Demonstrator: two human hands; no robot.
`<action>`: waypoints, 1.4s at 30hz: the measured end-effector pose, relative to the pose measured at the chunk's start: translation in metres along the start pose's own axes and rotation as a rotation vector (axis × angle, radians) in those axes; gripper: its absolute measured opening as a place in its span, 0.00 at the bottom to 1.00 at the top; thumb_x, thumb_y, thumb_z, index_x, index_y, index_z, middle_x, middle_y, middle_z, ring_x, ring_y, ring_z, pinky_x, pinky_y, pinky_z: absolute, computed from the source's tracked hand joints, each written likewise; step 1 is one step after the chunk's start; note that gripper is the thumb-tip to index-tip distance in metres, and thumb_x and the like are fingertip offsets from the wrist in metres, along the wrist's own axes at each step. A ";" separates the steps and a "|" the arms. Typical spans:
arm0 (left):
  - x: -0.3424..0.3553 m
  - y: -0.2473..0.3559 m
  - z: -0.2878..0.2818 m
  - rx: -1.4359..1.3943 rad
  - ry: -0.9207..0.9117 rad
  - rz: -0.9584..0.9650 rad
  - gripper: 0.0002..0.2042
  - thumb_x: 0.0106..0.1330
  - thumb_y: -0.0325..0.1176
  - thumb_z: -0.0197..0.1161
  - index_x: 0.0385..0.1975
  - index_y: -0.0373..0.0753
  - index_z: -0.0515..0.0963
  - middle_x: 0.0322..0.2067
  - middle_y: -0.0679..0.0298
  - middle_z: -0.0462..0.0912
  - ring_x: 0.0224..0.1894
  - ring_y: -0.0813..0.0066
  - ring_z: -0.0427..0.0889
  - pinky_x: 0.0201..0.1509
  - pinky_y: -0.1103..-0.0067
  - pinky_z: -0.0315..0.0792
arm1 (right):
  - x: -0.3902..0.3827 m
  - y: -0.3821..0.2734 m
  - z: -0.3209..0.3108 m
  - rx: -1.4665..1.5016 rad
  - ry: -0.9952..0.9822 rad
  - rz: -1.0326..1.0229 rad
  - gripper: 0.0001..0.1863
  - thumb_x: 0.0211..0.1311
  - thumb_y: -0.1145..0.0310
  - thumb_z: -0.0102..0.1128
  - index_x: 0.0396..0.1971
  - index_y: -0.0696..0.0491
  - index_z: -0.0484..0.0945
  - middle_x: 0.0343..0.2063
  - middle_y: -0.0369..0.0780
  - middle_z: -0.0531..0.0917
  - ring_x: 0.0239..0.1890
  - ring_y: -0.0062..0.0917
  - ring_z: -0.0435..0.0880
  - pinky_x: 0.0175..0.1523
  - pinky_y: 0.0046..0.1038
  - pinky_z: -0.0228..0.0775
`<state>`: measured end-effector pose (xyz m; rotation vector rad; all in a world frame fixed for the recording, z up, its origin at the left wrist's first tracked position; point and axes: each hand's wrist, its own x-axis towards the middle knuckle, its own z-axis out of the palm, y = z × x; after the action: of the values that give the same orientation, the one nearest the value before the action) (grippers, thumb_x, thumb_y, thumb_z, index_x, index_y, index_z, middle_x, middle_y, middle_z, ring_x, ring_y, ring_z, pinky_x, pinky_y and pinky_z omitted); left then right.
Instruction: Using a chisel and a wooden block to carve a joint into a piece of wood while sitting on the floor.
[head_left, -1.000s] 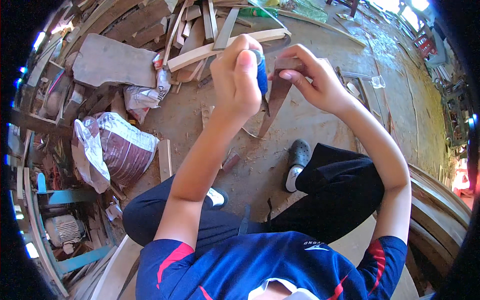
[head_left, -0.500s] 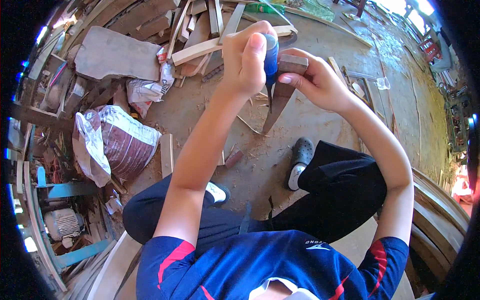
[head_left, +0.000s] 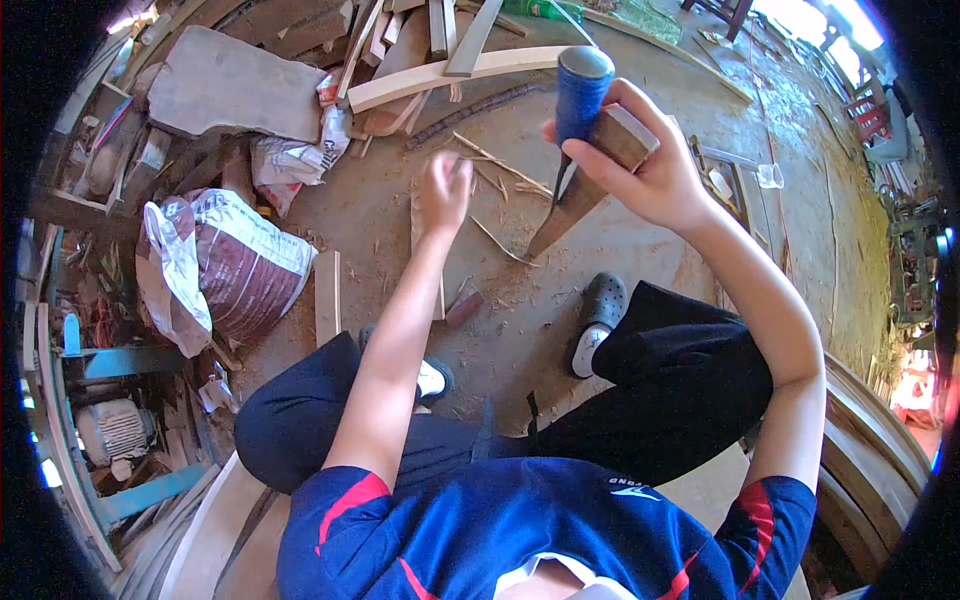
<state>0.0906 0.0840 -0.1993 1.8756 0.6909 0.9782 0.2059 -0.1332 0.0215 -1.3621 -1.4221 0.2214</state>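
Blue-handled tool [head_left: 583,95], upper centre of frame, long axis steeply down-frame. Right hand [head_left: 652,172] nearer, fingers pinching it with wooden piece [head_left: 625,138]. Left hand [head_left: 444,192] lower left, blurred; can't tell finger state.

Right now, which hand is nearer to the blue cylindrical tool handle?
Right. The right hand is at the handle, fingers curled behind its lower part; the left hand is apart from it, to its left and lower in view.
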 end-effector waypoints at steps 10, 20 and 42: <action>-0.179 -0.150 -0.047 0.911 -0.128 -0.604 0.50 0.41 0.61 0.69 0.57 0.27 0.61 0.61 0.44 0.56 0.65 0.51 0.55 0.65 0.62 0.55 | -0.005 0.001 -0.004 0.113 0.032 0.054 0.18 0.54 0.72 0.61 0.45 0.58 0.70 0.33 0.39 0.81 0.35 0.19 0.78 0.45 0.25 0.69; -0.048 -0.116 -0.097 0.739 -0.424 -0.691 0.41 0.36 0.56 0.71 0.43 0.23 0.73 0.42 0.42 0.78 0.46 0.56 0.79 0.49 0.70 0.74 | 0.015 0.006 0.004 0.030 0.076 -0.025 0.15 0.56 0.69 0.63 0.41 0.59 0.74 0.35 0.40 0.83 0.38 0.22 0.81 0.48 0.25 0.69; -0.001 0.313 -0.208 0.288 -0.572 0.230 0.33 0.44 0.44 0.66 0.48 0.29 0.66 0.38 0.58 0.73 0.40 0.73 0.72 0.45 0.77 0.66 | 0.012 0.000 -0.004 -0.089 0.012 0.098 0.12 0.56 0.73 0.62 0.40 0.59 0.76 0.35 0.36 0.82 0.39 0.16 0.78 0.51 0.24 0.69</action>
<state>-0.0623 0.0349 0.1405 2.3826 0.2834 0.4417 0.2123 -0.1262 0.0296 -1.5052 -1.3704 0.2153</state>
